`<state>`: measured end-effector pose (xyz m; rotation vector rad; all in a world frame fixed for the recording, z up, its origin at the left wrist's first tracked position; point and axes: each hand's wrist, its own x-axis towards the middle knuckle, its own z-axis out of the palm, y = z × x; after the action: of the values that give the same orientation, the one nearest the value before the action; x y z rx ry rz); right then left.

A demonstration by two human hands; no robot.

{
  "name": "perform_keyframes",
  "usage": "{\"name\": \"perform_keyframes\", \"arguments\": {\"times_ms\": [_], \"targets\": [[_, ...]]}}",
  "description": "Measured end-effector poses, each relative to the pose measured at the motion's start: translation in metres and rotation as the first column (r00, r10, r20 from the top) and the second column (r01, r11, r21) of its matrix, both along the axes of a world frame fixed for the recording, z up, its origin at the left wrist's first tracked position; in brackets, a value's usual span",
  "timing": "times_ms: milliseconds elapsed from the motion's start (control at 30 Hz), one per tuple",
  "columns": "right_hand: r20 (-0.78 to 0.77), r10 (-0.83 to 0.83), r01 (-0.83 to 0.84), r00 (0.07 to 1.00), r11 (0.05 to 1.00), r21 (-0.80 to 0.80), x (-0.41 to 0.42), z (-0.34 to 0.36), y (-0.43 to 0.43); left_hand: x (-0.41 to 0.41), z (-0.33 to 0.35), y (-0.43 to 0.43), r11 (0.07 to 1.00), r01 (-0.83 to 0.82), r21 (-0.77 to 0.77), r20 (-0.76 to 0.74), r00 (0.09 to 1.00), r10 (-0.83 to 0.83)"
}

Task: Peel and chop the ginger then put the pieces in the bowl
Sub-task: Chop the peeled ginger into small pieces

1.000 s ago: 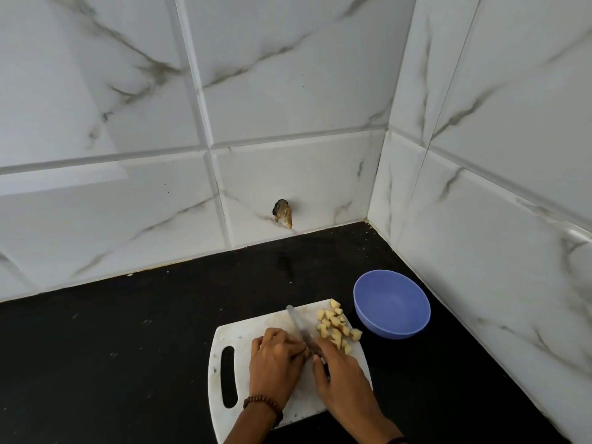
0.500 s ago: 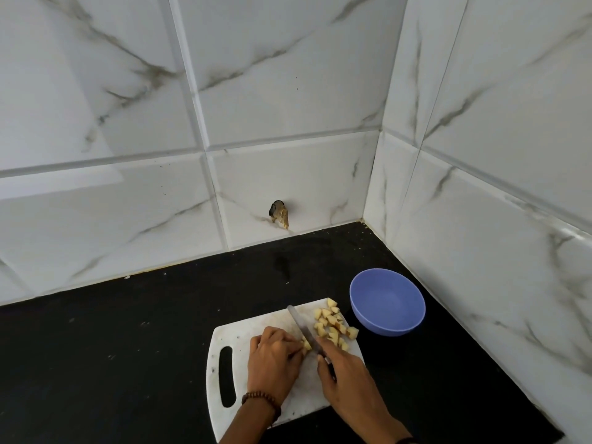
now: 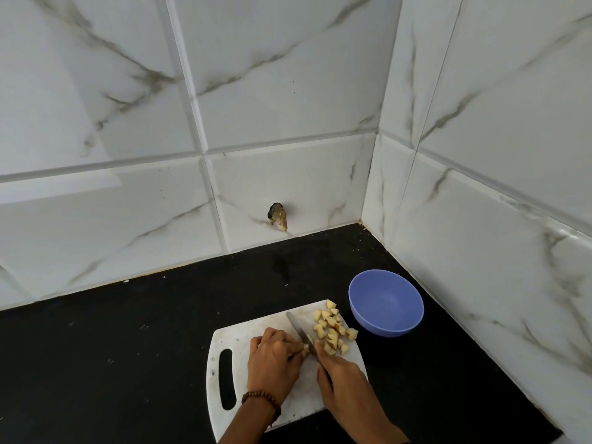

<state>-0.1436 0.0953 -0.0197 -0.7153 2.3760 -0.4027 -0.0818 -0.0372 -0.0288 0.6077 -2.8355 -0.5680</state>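
- Two hands over cutting board.
- L hand: fingers curled, pinching ginger stub.
- R hand: fingers clamped on knife handle.
- Chopped pieces: board's R side, near blue bowl.

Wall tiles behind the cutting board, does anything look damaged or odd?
Yes. The back wall tile has what looks like a small jagged hole low down, just above the black counter, dark inside with brownish material showing.
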Motion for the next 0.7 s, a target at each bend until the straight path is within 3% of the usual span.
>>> {"name": "perform_keyframes", "arguments": {"times_ms": [67, 167, 233, 300, 433, 700], "targets": [[-0.034, 0.031, -0.03, 0.999, 1.0, 0.005, 0.003, 0.002, 0.001, 0.0, 0.0, 0.0, 1.0, -0.001, -0.003, 0.005, 1.0, 0.001], [-0.247, 0.039, -0.068, 0.968, 0.992, -0.109, 0.019, -0.002, 0.01, 0.001, 0.001, 0.001, 1.0, 0.002, -0.014, 0.001, 1.0, -0.002], [-0.28, 0.026, -0.067, 0.96, 0.988, -0.138, 0.024, -0.004, 0.013, 0.001, 0.002, 0.001, 1.0, -0.006, -0.013, 0.0, 1.0, 0.006], [-0.246, 0.039, -0.064, 0.968, 0.993, -0.098, 0.022, -0.004, 0.008, 0.001, 0.002, 0.001, 1.0, -0.006, -0.015, 0.009, 1.0, 0.006], [0.035, 0.067, -0.073, 0.997, 0.977, 0.201, 0.005, 0.002, -0.012, -0.001, 0.004, 0.0, 0.999, -0.005, -0.053, 0.041, 0.999, 0.007], [0.04, 0.097, -0.104, 0.994, 0.962, 0.254, 0.008, 0.004, 0.002, -0.004, 0.004, 0.006, 0.996, -0.005, -0.09, 0.043, 0.999, 0.009]]}}
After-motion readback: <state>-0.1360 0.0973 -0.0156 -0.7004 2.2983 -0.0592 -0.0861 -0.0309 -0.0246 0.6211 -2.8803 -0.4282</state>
